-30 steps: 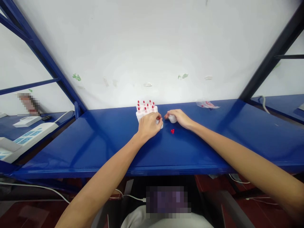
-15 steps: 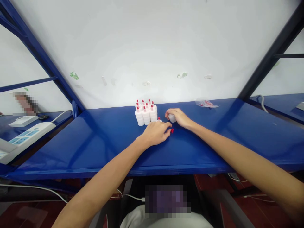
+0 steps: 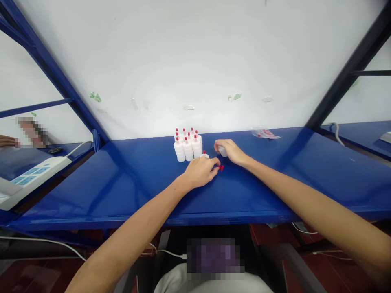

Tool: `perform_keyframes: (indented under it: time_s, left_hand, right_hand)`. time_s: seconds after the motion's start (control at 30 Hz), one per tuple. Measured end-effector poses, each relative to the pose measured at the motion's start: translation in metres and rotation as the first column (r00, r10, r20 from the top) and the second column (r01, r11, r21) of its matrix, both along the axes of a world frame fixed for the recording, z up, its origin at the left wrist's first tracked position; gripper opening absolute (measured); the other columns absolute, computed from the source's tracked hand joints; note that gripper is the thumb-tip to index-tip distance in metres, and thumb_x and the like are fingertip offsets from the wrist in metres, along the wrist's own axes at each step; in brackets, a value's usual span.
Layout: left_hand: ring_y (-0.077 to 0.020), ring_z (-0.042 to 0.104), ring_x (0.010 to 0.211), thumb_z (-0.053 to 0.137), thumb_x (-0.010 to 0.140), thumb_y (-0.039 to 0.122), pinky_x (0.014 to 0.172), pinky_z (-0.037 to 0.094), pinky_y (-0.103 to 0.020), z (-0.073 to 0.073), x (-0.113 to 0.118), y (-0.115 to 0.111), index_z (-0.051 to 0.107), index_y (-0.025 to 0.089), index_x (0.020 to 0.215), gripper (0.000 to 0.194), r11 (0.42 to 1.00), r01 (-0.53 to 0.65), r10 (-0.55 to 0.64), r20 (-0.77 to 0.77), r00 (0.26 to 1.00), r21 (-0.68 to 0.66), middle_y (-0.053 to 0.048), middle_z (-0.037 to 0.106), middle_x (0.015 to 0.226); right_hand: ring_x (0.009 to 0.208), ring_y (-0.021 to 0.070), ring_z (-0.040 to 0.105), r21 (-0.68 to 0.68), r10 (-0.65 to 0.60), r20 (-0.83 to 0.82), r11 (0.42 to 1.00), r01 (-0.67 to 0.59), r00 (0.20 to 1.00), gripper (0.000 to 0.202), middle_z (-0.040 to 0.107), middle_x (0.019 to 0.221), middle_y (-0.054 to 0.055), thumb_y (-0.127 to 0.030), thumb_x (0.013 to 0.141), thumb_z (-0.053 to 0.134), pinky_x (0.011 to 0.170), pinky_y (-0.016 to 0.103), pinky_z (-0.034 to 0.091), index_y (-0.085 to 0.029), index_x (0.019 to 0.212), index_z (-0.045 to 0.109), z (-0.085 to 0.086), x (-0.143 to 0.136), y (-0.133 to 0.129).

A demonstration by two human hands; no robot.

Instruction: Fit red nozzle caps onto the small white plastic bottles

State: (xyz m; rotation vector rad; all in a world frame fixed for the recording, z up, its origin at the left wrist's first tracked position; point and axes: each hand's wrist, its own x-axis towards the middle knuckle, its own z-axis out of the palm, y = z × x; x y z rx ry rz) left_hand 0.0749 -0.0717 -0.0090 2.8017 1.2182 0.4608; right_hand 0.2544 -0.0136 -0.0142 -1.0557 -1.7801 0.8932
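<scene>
My left hand is low over the table, thumb and index finger closed on the edge of a few small red caps. In my right hand is a white plastic squeeze bottle, tilted, its top hidden by my fingers. Left of my hands, several white bottles with red caps stand upright in a tight group. One more capped bottle is partly hidden behind my left hand.
The blue table runs along a white wall. At the back right lies a clear plastic bag with red pieces inside. A white power strip is at the far left, with another person's hand beyond it.
My left thumb and index finger have drawn closer together at the red caps. My right hand with the bottle has shifted slightly right. Another person's hand has come into view at the far left.
</scene>
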Motion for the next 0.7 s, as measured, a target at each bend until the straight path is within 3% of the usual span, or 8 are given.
perform_keyframes:
  time_s: [0.3,0.4,0.53,0.7]
  left_hand:
    - [-0.0178,0.062,0.073,0.049,0.096,0.03,0.062,0.04,-0.026,0.0,0.0,0.0,0.069,0.022,0.107,0.024,0.999,0.041,-0.041,0.049,0.998,-0.004,-0.004,0.068,0.08]
    - [-0.0154,0.06,0.066,0.051,0.095,0.03,0.059,0.037,-0.025,0.0,0.0,0.001,0.068,0.022,0.106,0.022,0.999,-0.022,0.015,0.181,0.983,0.032,-0.001,0.066,0.072]
    - [-0.0123,0.055,0.057,0.052,0.095,0.033,0.059,0.036,-0.024,0.0,0.0,0.004,0.067,0.022,0.108,0.022,0.986,-0.152,0.107,0.421,0.901,0.074,0.003,0.06,0.063]
    - [-0.0109,0.053,0.057,0.05,0.095,0.035,0.059,0.036,-0.023,-0.002,-0.001,0.006,0.065,0.021,0.107,0.023,0.983,-0.176,0.119,0.535,0.836,0.057,0.003,0.059,0.064]
  right_hand:
    - [0.06,0.014,0.046,0.039,0.029,0.043,0.999,-0.031,0.999,0.041,0.054,0.063,0.0,-0.045,0.09,0.039,0.059,0.028,0.034,-0.018,0.066,0.057,0.001,0.0,-0.004]
    - [0.061,0.0147,0.047,0.067,0.066,0.053,0.995,-0.069,0.996,0.038,0.054,0.061,0.0,-0.041,0.09,0.037,0.06,0.028,0.035,-0.019,0.067,0.057,0.003,0.001,-0.005]
    - [0.059,0.0146,0.047,0.088,0.14,0.028,0.986,-0.142,0.99,0.036,0.053,0.059,-0.001,-0.037,0.092,0.035,0.06,0.028,0.036,-0.019,0.07,0.057,0.003,0.001,-0.008]
    - [0.053,0.0128,0.045,0.067,0.213,-0.071,0.976,-0.208,0.975,0.041,0.051,0.056,-0.002,-0.045,0.096,0.037,0.055,0.028,0.034,-0.019,0.068,0.053,0.001,-0.007,-0.017]
